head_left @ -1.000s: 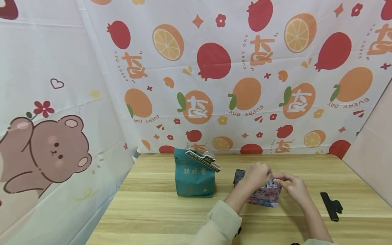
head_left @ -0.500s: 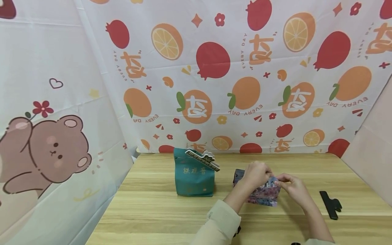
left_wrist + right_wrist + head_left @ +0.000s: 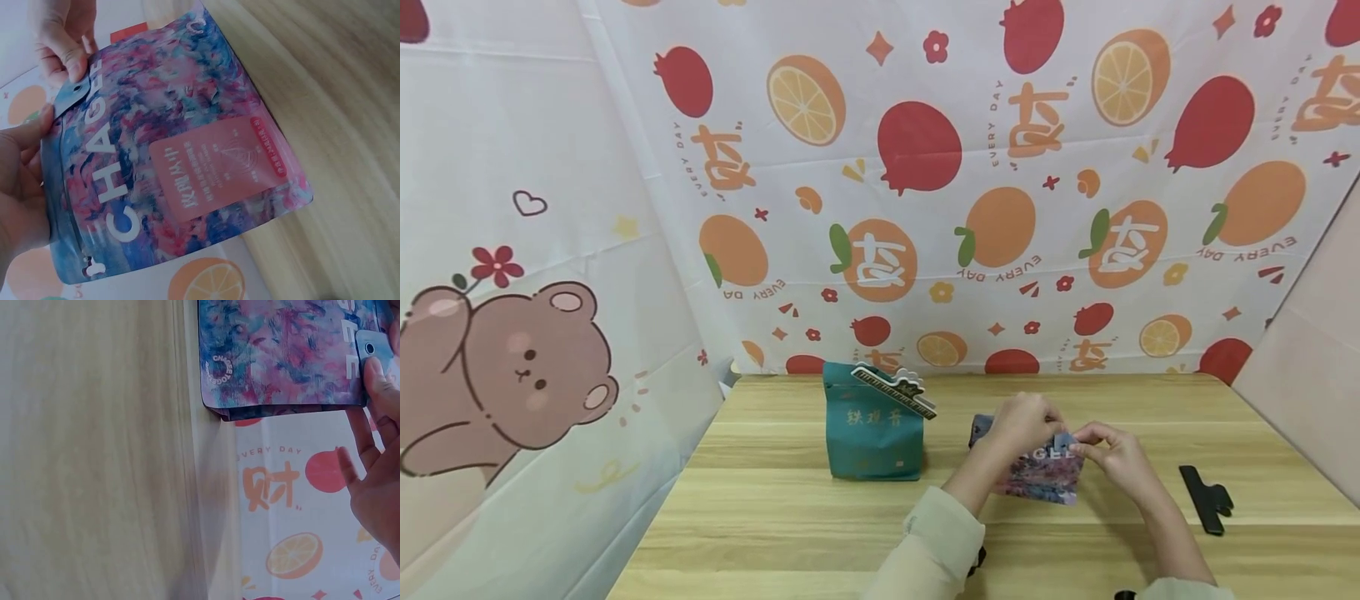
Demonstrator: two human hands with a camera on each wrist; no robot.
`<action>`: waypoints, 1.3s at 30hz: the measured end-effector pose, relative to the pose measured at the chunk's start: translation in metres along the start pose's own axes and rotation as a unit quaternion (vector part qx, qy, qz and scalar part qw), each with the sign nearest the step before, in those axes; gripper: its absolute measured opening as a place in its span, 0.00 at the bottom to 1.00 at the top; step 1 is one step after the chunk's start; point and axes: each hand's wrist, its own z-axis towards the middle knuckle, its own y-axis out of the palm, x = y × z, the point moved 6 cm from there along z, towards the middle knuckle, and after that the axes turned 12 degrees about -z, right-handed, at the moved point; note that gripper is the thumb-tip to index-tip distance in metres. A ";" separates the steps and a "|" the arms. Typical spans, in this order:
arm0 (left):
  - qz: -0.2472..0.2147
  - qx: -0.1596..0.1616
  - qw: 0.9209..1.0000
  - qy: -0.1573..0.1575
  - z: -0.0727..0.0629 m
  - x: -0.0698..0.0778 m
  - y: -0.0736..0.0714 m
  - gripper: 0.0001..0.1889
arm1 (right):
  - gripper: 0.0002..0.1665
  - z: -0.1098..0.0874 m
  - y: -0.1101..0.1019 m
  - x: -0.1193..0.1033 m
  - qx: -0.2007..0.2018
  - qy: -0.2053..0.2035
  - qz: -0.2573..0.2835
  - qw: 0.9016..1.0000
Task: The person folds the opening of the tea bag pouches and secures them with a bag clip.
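Observation:
A pink-and-blue patterned pouch [image 3: 1037, 479] with white CHAGEE lettering stands on the table, held along its top by both hands. My left hand [image 3: 1022, 423] grips the pouch's top edge from behind and above, covering much of it in the head view. My right hand [image 3: 1118, 462] pinches the top right corner. In the left wrist view, a blue flap [image 3: 70, 95] at that corner is folded over the front, under the right thumb. The right wrist view shows this right hand [image 3: 381, 444] with its thumb on the flap and its other fingers behind the pouch.
A teal pouch [image 3: 874, 446] with a decorated clip [image 3: 895, 390] slanting across its top corner stands to the left. A black clip [image 3: 1206, 500] lies on the wooden table [image 3: 760, 525] at right. Printed cloth [image 3: 962, 108] hangs behind.
The pouch's top right corner has been folded forward, so a blue flap now shows beside the lettering. Both hands stay at the top edge. The head view has shifted slightly.

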 end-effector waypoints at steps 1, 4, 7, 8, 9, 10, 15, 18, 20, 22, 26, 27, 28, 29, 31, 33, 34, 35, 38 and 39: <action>-0.002 -0.005 1.000 0.002 0.000 0.000 0.000 0.06 | 0.03 0.000 0.000 0.000 -0.002 -0.002 0.001 1.000; 0.005 -0.023 1.000 0.005 0.000 0.000 0.001 0.05 | 0.03 -0.001 0.001 0.002 -0.010 -0.001 0.006 1.000; 0.043 -0.037 0.998 0.013 0.000 0.002 0.004 0.06 | 0.05 -0.002 0.001 0.003 -0.019 0.008 0.012 1.000; 0.057 -0.039 0.998 0.015 0.000 0.003 0.006 0.06 | 0.05 -0.002 0.001 0.004 -0.020 0.013 0.013 1.000; 0.071 -0.039 0.997 0.018 0.000 0.004 0.007 0.06 | 0.06 -0.002 0.001 0.004 -0.022 0.017 0.013 1.000; 0.083 -0.036 0.996 0.020 0.000 0.005 0.008 0.06 | 0.06 -0.002 0.001 0.004 -0.024 0.021 0.013 0.999; 0.112 -0.014 0.994 0.003 -0.001 0.007 0.008 0.04 | 0.09 -0.005 0.000 0.003 -0.030 0.023 0.013 0.999; 0.117 -0.011 0.993 -0.009 -0.001 0.006 0.008 0.04 | 0.10 -0.007 0.000 0.003 -0.031 0.010 0.014 0.999; 0.116 -0.012 0.993 -0.012 0.000 0.006 0.008 0.05 | 0.10 -0.008 -0.001 0.003 -0.024 0.007 0.006 1.000; 0.112 -0.011 0.994 -0.013 0.000 0.006 0.008 0.05 | 0.10 -0.008 -0.001 0.003 -0.013 0.006 -0.012 1.000; 0.115 -0.009 0.993 -0.011 0.000 0.006 0.008 0.03 | 0.06 -0.006 -0.001 0.003 0.014 0.028 -0.045 0.998; 0.118 -0.008 0.993 -0.010 0.000 0.006 0.008 0.02 | 0.05 -0.005 -0.002 0.002 0.017 0.035 -0.052 0.998; 0.120 -0.008 0.993 -0.007 0.000 0.006 0.008 0.02 | 0.04 -0.004 -0.002 0.003 0.017 0.042 -0.056 0.997; 0.126 -0.011 0.992 -0.005 0.000 0.007 0.009 0.01 | 0.03 -0.004 -0.002 0.003 0.016 0.050 -0.060 0.997; 0.138 -0.016 0.990 0.000 -0.001 0.008 0.010 0.03 | 0.02 -0.003 -0.002 0.003 0.014 0.056 -0.064 0.996; 0.148 -0.017 0.989 0.003 -0.001 0.008 0.012 0.04 | 0.02 -0.003 -0.002 0.003 0.013 0.055 -0.067 0.996; 0.153 -0.018 0.988 0.002 -0.002 0.008 0.012 0.04 | 0.02 -0.003 -0.002 0.003 0.013 0.052 -0.065 0.996; 0.158 -0.017 0.987 0.001 -0.002 0.007 0.012 0.04 | 0.02 -0.003 -0.001 0.002 0.016 0.050 -0.064 0.997; 0.159 -0.005 0.987 -0.009 -0.001 0.006 0.013 0.03 | 0.03 -0.004 0.000 0.000 0.025 0.045 -0.059 0.997; 0.158 -0.002 0.987 -0.014 -0.001 0.006 0.013 0.03 | 0.03 -0.005 0.000 -0.001 0.029 0.044 -0.059 0.997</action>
